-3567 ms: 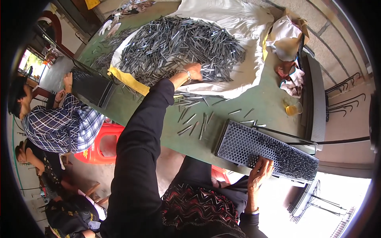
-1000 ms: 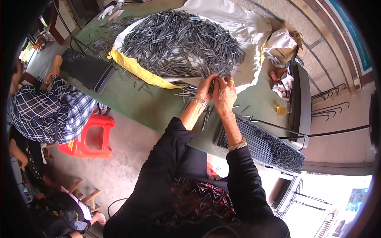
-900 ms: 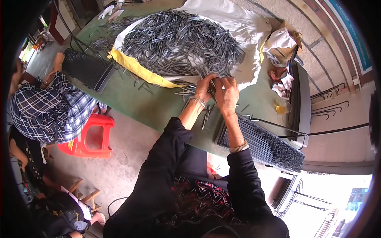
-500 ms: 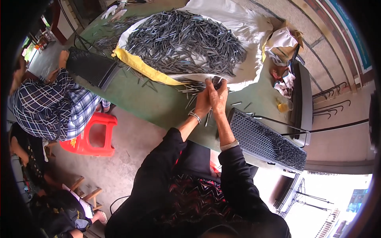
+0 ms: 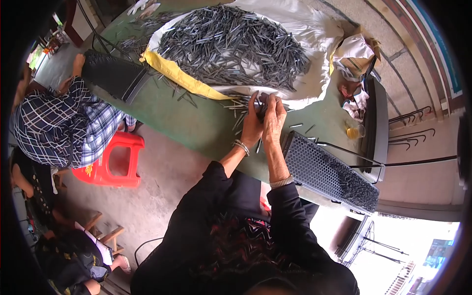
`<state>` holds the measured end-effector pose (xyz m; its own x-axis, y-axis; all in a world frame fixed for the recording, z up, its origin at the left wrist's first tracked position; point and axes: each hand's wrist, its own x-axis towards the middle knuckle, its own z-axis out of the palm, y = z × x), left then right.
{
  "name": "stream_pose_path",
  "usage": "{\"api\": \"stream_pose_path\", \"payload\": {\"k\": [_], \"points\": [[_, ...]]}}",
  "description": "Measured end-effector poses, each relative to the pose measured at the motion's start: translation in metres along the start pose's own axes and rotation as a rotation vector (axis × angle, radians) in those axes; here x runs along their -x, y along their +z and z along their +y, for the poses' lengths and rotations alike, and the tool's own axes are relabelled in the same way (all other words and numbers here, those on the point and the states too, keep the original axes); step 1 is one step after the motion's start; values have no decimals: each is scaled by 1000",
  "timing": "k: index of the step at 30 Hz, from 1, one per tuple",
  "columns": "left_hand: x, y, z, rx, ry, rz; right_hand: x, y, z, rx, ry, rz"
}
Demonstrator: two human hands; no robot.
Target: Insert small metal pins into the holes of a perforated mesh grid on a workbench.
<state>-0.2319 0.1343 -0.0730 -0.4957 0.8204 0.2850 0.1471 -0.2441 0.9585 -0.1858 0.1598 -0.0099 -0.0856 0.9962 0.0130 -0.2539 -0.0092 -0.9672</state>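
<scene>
Fingers (image 5: 269,101) of both hands close around grey metal pins (image 5: 261,102).

Place: small open-air workshop | far: big heap of thin metal pins (image 5: 231,44) on a white sack (image 5: 314,73) | surface: green surface (image 5: 196,123) | right: black perforated tray (image 5: 329,172) | left: a second seated person (image 5: 59,123), red plastic stool (image 5: 110,162), bare concrete floor (image 5: 157,191)
</scene>
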Motion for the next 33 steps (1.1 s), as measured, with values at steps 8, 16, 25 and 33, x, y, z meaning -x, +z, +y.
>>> {"api": "stream_pose_path", "payload": {"k": [8, 16, 25, 33], "points": [[1, -5, 6, -178, -4, -46, -7, -6, -7, 340, -3, -37], [7, 2, 12, -148, 13, -38, -4, -11, -6, 169, 74, 16], [10, 0, 19, -61, -107, -65, 13, 4, -27, 97, 64, 59], [23, -12, 41, 18, -110, -54, 25, -4, -2, 61, -24, -49]]}}
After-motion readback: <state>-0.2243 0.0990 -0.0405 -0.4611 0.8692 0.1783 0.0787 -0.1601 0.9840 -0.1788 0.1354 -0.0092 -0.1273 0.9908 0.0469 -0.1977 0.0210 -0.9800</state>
